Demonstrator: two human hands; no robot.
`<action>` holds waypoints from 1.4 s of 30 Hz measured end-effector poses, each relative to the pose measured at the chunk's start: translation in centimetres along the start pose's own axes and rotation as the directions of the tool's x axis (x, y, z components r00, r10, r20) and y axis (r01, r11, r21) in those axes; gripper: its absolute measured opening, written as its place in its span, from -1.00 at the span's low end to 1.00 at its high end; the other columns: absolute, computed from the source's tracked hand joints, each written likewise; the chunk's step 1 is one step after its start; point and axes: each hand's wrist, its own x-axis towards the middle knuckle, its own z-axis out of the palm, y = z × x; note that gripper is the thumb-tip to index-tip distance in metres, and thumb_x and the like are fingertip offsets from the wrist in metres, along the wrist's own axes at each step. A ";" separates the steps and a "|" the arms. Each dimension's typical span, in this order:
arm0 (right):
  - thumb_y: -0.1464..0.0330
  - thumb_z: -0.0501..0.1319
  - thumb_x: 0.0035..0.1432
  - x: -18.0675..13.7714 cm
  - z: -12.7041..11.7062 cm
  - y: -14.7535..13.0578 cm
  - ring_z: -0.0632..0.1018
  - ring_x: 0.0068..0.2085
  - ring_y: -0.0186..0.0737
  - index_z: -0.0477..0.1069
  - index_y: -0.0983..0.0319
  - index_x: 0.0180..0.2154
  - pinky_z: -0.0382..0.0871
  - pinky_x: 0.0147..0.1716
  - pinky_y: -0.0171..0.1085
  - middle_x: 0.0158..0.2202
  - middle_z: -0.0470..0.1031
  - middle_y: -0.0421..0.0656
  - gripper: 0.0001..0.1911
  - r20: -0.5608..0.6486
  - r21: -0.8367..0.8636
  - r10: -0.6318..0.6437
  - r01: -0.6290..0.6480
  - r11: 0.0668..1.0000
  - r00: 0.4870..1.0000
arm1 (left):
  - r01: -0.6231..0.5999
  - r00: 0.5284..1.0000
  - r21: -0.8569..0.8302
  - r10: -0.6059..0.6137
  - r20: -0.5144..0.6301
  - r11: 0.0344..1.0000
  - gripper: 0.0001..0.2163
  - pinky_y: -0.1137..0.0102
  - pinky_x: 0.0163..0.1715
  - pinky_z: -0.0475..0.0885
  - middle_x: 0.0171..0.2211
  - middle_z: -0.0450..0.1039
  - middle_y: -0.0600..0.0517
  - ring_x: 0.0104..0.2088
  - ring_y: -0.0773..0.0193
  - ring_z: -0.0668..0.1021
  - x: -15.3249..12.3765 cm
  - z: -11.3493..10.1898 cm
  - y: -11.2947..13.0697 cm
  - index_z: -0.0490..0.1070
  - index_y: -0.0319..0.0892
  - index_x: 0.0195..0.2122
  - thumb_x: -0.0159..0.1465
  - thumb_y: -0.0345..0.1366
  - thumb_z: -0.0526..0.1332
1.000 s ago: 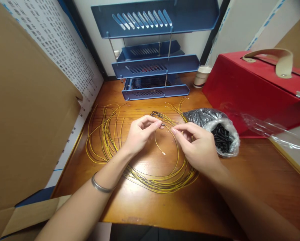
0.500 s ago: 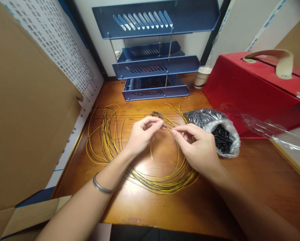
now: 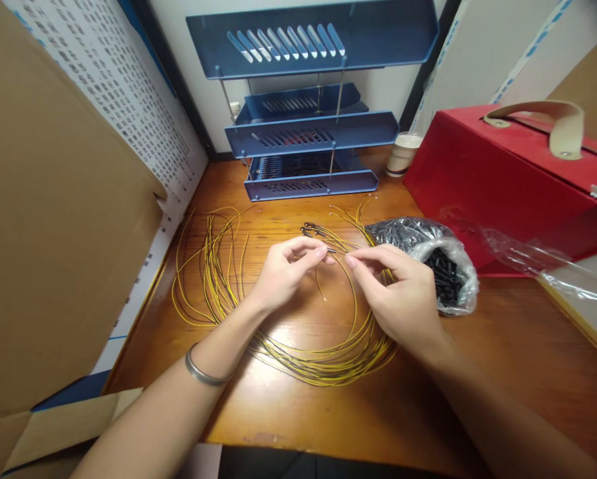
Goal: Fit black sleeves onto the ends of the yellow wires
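Note:
Between the thumb and forefinger of my left hand (image 3: 289, 271) is a small black sleeve (image 3: 331, 251), its tip poking out to the right. A thin wire end (image 3: 320, 285) dangles below those fingers. My right hand (image 3: 403, 293) is close by on the right, thumb and forefinger pinched on a thin yellow wire that the fingertips mostly hide. Under both hands lies a big loose coil of yellow and black wires (image 3: 323, 372). Behind the left fingertips, several wire ends carry black pieces (image 3: 308, 228).
Right of my right hand, an open clear plastic bag (image 3: 471, 283) holds many small black parts (image 3: 445, 273). Beyond it stand a red box (image 3: 492, 179) with a beige handle and a paper cup (image 3: 402, 154). A blue tiered tray rack (image 3: 313, 186) is at the back; cardboard (image 3: 64, 233) borders the left.
My right hand has shifted slightly right, widening the gap between the two hands' fingertips. The dangling wire end has swung right and up. The left fingers have moved a little to the right.

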 end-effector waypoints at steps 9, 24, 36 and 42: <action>0.41 0.24 0.24 -0.1 0.0 -0.1 0.51 -0.39 -0.26 0.54 0.21 -0.32 0.37 -0.37 -0.25 -0.36 0.58 -0.15 -0.90 0.013 0.010 -0.002 0.002 1.000 1.000 | -0.058 0.994 -0.050 0.062 0.084 0.997 -0.82 0.42 -0.18 0.43 -0.40 0.56 0.01 -0.33 0.33 0.56 -0.1 0.0 -0.1 0.52 -0.25 -0.31 0.23 -0.21 0.36; 0.42 0.27 0.22 -0.1 0.1 0.0 0.46 -0.45 -0.30 0.54 0.22 -0.33 0.33 -0.45 -0.28 -0.41 0.54 -0.17 -0.92 0.028 0.048 0.009 -0.010 0.999 1.000 | -0.096 0.995 -0.016 0.096 0.021 0.995 -0.81 0.40 -0.20 0.44 -0.42 0.55 0.01 -0.36 0.31 0.56 0.0 -0.4 0.0 0.52 -0.24 -0.32 0.22 -0.20 0.36; 0.26 0.29 0.19 0.1 0.5 -0.6 0.43 -0.53 -0.33 0.55 0.24 -0.33 0.30 -0.53 -0.32 -0.49 0.51 -0.19 -0.83 0.174 0.321 0.262 -0.306 0.896 0.949 | -0.093 0.994 -0.045 0.095 0.045 0.995 -0.80 0.41 -0.23 0.45 -0.44 0.54 0.00 -0.38 0.32 0.55 -0.1 -0.2 0.1 0.51 -0.26 -0.35 0.21 -0.21 0.37; 0.16 0.33 0.12 0.4 0.5 -0.2 0.32 -0.58 -0.40 0.51 0.27 -0.39 0.19 -0.56 -0.35 -0.60 0.34 -0.29 -0.72 0.329 0.467 0.381 -0.500 0.730 0.864 | -0.114 0.992 -0.038 0.116 0.050 0.993 -0.84 0.43 -0.24 0.44 -0.45 0.54 0.02 -0.40 0.35 0.54 -0.1 -0.3 -0.1 0.51 -0.27 -0.34 0.22 -0.25 0.36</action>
